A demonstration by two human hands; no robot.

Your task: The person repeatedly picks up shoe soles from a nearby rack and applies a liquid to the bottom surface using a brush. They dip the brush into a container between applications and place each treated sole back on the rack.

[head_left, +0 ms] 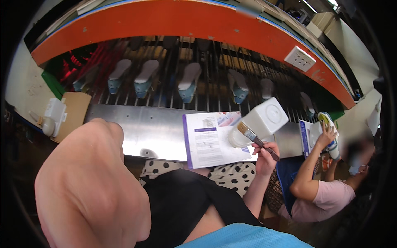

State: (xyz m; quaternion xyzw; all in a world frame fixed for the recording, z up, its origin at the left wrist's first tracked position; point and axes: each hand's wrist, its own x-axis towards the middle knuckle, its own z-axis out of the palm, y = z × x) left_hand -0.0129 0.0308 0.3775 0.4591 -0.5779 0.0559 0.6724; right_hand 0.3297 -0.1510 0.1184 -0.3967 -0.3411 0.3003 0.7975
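My right hand is closed round the dark handle of a flat paintbrush. Its pale bristles point up and left, over the mouth of a translucent white plastic container. That container rests on a printed sheet with a purple edge, on the metal ledge before me. Large and close at the left is my left hand, its back and wrist toward the view. The fingers of that hand are hidden.
Beyond the metal ledge, several grey-soled, blue-sided shoes lie on a roller conveyor under an orange beam. A white dispenser-like object stands at left. At right, a seated co-worker handles a shoe.
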